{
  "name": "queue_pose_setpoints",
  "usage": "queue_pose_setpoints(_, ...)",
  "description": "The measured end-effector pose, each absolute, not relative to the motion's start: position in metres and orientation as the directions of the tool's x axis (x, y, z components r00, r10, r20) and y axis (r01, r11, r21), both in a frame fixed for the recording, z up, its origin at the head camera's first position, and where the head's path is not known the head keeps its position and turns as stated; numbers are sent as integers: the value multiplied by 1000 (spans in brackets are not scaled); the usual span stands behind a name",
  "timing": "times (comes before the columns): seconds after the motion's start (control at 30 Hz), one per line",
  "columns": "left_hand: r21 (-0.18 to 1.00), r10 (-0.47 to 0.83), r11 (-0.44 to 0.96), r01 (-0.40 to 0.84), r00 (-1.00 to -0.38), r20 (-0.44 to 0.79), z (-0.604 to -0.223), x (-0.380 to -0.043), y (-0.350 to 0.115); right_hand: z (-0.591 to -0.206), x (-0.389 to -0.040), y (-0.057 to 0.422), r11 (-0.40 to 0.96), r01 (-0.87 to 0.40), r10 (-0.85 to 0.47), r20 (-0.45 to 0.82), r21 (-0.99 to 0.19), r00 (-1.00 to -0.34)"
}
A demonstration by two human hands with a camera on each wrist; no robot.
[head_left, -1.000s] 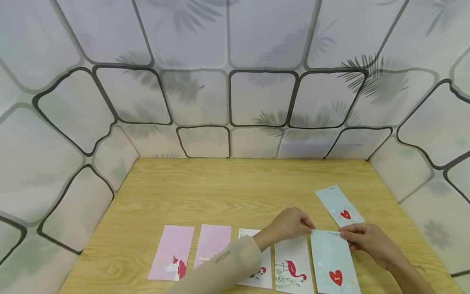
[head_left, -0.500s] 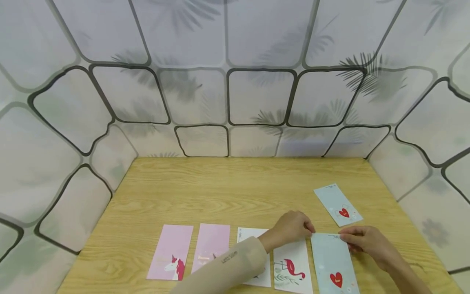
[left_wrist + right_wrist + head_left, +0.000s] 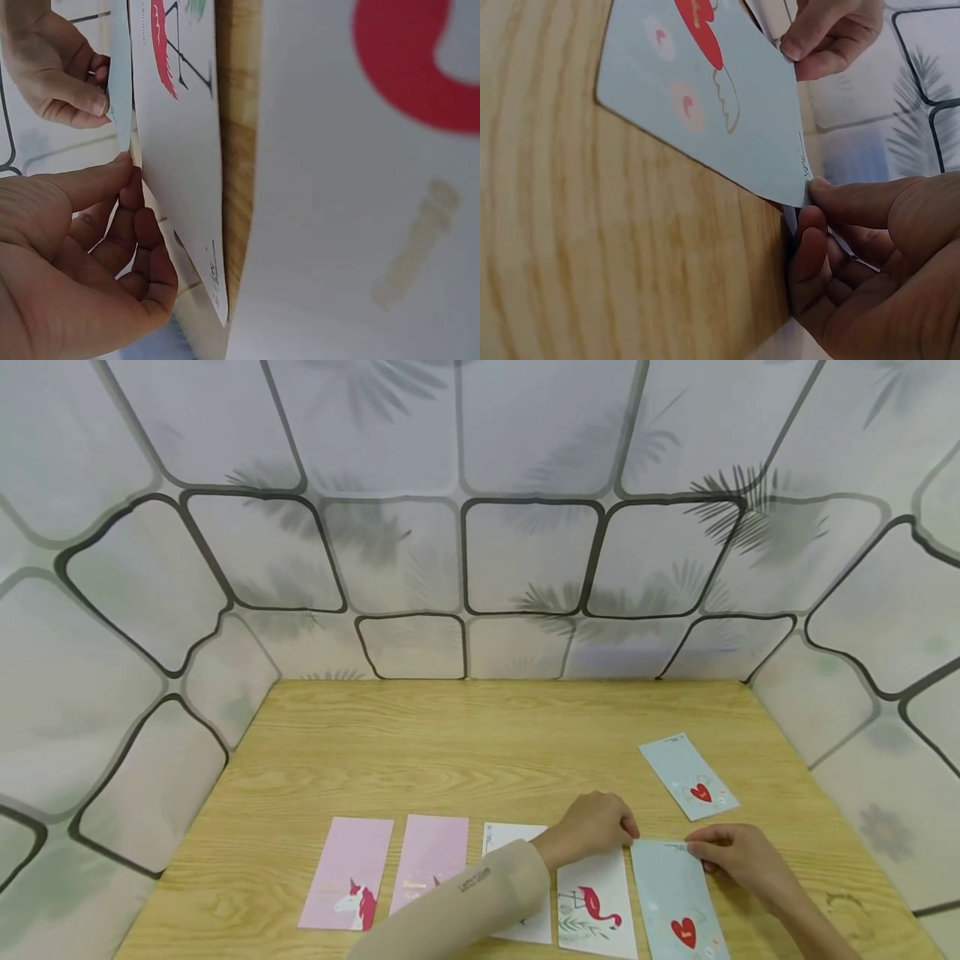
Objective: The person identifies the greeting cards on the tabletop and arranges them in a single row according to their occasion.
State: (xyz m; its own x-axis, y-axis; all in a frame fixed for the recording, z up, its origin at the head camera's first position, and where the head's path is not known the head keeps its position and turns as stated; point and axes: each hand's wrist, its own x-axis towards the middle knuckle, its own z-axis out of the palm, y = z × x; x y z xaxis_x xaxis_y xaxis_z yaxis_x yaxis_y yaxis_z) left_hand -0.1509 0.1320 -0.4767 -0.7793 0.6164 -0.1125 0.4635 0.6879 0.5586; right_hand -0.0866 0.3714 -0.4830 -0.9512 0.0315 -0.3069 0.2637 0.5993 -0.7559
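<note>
A light blue card with a red heart lies at the right end of a row near the front of the table. My left hand pinches its far left corner between thumb and fingers. On the far right corner, the thumb and fingers of my right hand pinch it too. In the right wrist view the held end of the blue card bends up off the wood. Just left of it is a white flamingo card, partly under my left wrist. Another blue heart card lies slanted beyond my right hand.
Two pink unicorn cards, the outer pink card and the inner pink card, lie to the left. A second white card is mostly covered by my left sleeve. Patterned walls enclose the wooden table.
Both hands have drawn the pinched blue card slightly toward me. A gap now shows between my right hand and the slanted blue card, which they overlapped before.
</note>
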Motion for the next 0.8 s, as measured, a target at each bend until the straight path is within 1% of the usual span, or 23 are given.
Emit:
queue_pose_setpoints(0.33, 556, 595, 708, 436, -792, -136, -475, -151, 135, -484, -85, 367, 636, 248, 57, -276, -731, -959)
queue_pose_setpoints(0.5, 568, 589, 706, 422, -796, -141, -474, -151, 135, -485, -85, 365, 676, 244, 76, -264, -695, -962)
queue_pose_setpoints(0.63, 559, 588, 710, 429, -798, -134, -474, -150, 135, -484, -83, 362, 700, 243, 93, -252, -672, -963)
queue_pose_setpoints(0.8, 545, 597, 704, 456, -795, -107, -474, -149, 135, -484, -82, 361, 698, 245, 109, -238, -673, -965)
